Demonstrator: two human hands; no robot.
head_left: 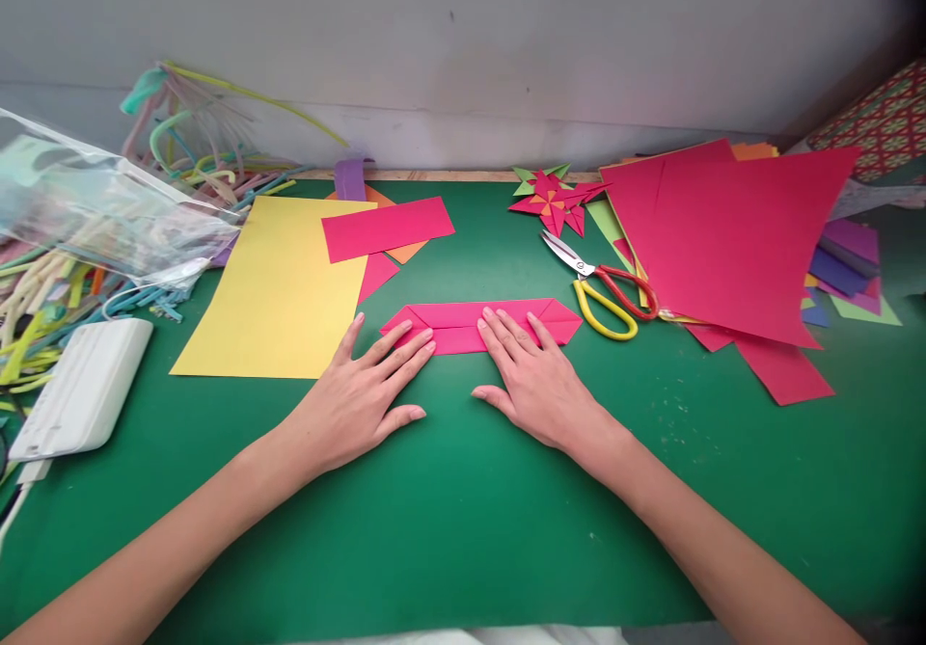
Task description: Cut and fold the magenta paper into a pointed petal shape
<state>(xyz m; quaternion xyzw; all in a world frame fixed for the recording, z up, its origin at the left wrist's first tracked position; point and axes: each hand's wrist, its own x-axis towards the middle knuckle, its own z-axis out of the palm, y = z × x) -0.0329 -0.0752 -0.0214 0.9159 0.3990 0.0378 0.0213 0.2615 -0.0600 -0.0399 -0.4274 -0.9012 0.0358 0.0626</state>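
Observation:
A folded strip of red paper (455,314) lies flat on the green table (463,529), its two ends folded to points. My left hand (362,399) rests with spread fingers on the strip's left part, the fingertips pressing on its surface. On the middle and right part lie the fingers of my right hand (531,375), also stretched out, with the thumb apart on the table. Neither hand grips anything. Just right of the strip is a pair of scissors (597,283) with one red and one yellow handle, blades partly apart.
Yellow paper (267,288) and a red rectangle of paper (387,228) lie at the left. Red sheets (723,240) are stacked at the right. Folded paper stars (551,201) sit near the wall. Pipe cleaners (43,327) and a white power bank (85,389) occupy the left edge.

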